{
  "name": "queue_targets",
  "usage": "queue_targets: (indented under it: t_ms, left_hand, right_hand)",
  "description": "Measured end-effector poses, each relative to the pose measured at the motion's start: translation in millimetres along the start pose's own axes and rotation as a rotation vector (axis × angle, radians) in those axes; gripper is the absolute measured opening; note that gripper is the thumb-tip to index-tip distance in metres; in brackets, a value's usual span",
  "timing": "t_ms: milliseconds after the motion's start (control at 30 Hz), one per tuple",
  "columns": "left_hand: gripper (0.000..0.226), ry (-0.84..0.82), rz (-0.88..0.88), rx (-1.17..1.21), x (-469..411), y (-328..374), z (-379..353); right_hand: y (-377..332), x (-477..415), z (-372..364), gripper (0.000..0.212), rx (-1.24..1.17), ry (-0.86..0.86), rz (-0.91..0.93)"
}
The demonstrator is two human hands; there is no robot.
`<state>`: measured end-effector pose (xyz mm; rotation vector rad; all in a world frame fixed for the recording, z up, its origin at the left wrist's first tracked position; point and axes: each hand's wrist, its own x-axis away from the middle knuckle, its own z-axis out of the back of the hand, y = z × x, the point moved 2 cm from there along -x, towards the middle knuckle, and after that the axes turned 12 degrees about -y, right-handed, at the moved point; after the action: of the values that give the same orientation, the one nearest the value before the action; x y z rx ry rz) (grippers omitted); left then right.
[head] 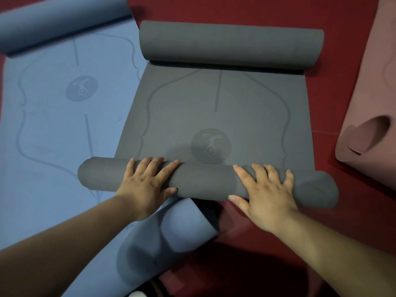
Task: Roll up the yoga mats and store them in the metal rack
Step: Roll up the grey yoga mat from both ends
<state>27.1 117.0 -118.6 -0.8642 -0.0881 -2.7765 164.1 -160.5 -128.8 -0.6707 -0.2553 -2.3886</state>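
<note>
1. The grey mat (216,116) lies on the red floor (257,11). Its near end is wound into a tight roll (203,181), its far end is curled into a second roll (231,46), and the stretch between them is flat.
2. The left hand (147,185) and right hand (265,196) rest palm-down on the near roll. The fingers (150,166) are spread apart over its top, not clamped around it.
3. Left of the grey mat is a blue mat (53,125), curled at both ends; the near roll's left end overlaps it.
4. Right of the grey mat is a pink mat (368,82), its near end curled.
</note>
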Motion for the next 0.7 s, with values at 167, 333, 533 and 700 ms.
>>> queue_targets:
  t_ms: [167, 333, 533, 700]
  left_hand:
    - [0.079, -0.009, -0.008, -0.015, -2.7, -3.4, 0.8]
    - [0.093, -0.063, -0.044, -0.020, -16.3, -10.7, 12.3]
    - [0.098, -0.052, -0.064, -0.061, -22.9, -12.7, 22.4]
    - [0.099, -0.014, -0.092, -0.106, -19.5, -4.4, 28.5]
  right_hand:
    - [2.1, -3.9, 9.0, 0.090, -0.027, -0.028, 0.024]
    - [6.6, -14.5, 19.4, 0.094, -0.014, -0.041, 0.044]
    - [11.8, -21.1, 31.2, 0.091, -0.047, -0.095, 0.075]
    - [19.7, -15.6, 33.9, 0.094, -0.055, -0.099, 0.067]
